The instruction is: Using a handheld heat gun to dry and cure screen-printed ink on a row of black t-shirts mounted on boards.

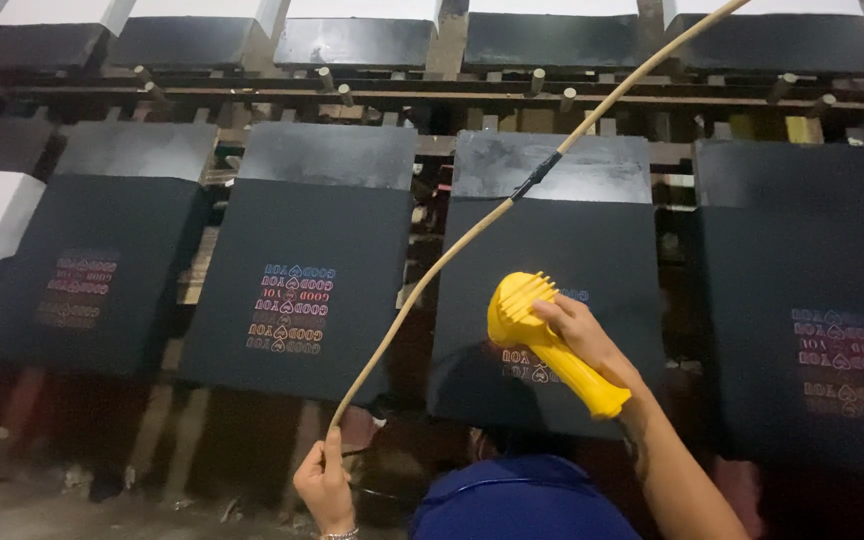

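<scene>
Yellow heat gun [542,340] sits in your right hand [577,330]; your fingers are closed around its handle, and the round head with the ribbed vents points down at a black garment [552,290] stretched over a flat board; the gun hangs just above the printed design, which is partly hidden under it. Your left hand [324,485] is lower, near the bottom edge of the view; it is closed around a thin tan cord [432,270], and a bracelet shows at the wrist; the cord rises from this hand in a long curve, crosses the board under the gun, carries a short black wrapped section [537,175], and leaves the view at the top right.

Four boards stand side by side in the near row, each one covered with a black garment; the second board [302,280] shows a multicoloured print [292,308] of small letters and hearts in blue, pink and orange tones; the board at the far left [87,270] has the same print but dimmer; the board at the far right [802,300] has it as well, in blue and red. Behind them a wooden frame with pegs [432,95] holds another row of dark boards. Something blue [522,500] shows at the bottom, between your arms; I cannot tell what it is.
</scene>
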